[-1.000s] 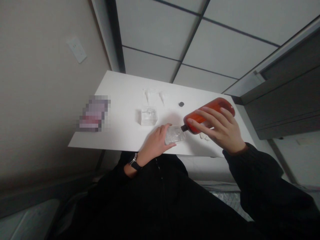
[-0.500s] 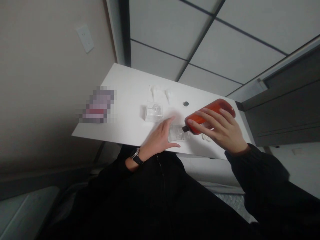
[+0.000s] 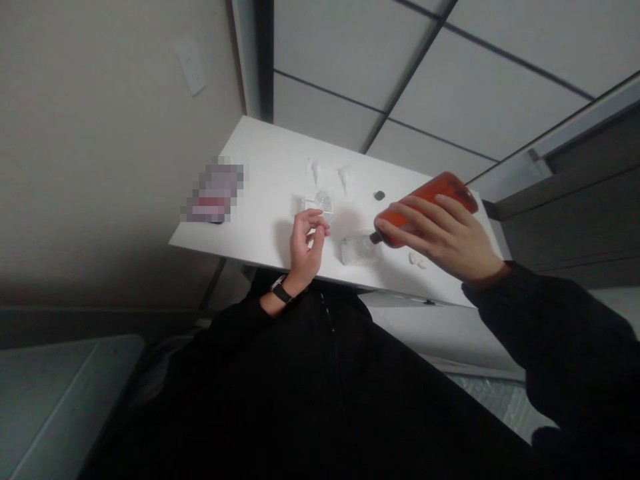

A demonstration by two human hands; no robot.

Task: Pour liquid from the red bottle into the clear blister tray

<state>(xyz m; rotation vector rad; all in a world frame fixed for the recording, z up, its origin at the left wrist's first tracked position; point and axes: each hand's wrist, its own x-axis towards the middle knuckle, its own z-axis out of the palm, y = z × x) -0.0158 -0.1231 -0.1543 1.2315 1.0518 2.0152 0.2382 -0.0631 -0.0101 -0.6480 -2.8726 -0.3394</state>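
Bottle: our right hand point(image 3: 450, 240) wraps around the amber bottle point(image 3: 447, 189), tilted with its dark neck point(image 3: 375, 238) down over the right end of the clear container point(image 3: 354, 252) on the desk point(image 3: 265, 150).
Left hand: our left hand point(image 3: 305, 248) is loosely curled and looks empty, in front of the clear box point(image 3: 327, 202); we cannot tell whether they touch.
Pouring: we judge this to be the step in hand, bottle into container.
Next tilt: it calls for keeping the neck over the container and steadying that container, which neither hand holds.
Liquid: we cannot make out any stream, nor the level in the container.
Hidden: our right hand covers part of the bottle; our left hides the box's near side.
Blurred out: the item at the desk's left point(image 3: 215, 193) is pixelated.
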